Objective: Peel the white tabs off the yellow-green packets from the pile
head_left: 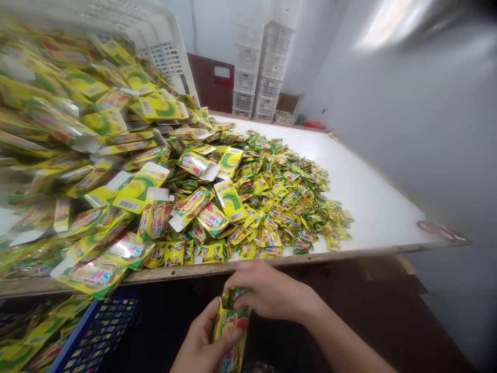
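My left hand (207,336) is wrapped round a small yellow and green candy box (233,331), held upright below the table's front edge. At the open top of the box, my right hand (262,292) pinches a small green and yellow candy packet (235,294), which sits partly inside the opening. The fingers of the right hand cover part of the packet. Just beyond my hands, a heap of similar candy packets (279,197) is spread on the white table (373,191). Loose candy boxes (229,199), some with flaps up, lie at the heap's left.
A tipped white crate (166,46) spills many boxes onto the table from the left. Below the table edge stands a blue basket (97,331) with more boxes. Red-handled scissors (438,230) lie at the right corner. White crates (246,72) are stacked behind, by the wall.
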Action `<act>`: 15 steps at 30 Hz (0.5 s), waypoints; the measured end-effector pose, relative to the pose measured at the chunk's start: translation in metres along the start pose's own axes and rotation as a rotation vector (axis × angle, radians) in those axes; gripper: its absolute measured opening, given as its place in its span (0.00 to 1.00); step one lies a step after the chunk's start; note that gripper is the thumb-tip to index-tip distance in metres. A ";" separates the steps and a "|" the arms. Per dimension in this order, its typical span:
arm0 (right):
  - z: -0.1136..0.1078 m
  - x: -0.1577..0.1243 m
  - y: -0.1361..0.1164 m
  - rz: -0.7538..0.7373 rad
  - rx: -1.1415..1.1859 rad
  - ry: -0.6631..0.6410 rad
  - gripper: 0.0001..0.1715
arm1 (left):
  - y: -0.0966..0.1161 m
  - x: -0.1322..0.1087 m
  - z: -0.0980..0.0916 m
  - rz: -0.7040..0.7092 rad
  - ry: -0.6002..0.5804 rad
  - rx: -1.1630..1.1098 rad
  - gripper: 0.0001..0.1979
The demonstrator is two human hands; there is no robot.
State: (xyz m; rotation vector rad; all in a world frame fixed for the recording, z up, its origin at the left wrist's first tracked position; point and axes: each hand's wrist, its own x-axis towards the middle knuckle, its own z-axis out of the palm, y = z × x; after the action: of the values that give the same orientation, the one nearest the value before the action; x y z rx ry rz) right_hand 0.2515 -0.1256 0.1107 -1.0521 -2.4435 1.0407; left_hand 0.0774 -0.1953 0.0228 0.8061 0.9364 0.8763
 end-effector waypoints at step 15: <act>0.050 -0.021 0.000 0.095 0.167 0.214 0.06 | 0.004 -0.015 0.008 -0.013 0.002 -0.038 0.18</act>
State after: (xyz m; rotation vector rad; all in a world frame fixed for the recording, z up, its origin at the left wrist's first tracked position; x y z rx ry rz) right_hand 0.2416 -0.1660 0.0761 -1.1673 -2.1182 1.0801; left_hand 0.0791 -0.2084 0.0340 0.7656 0.9230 0.8809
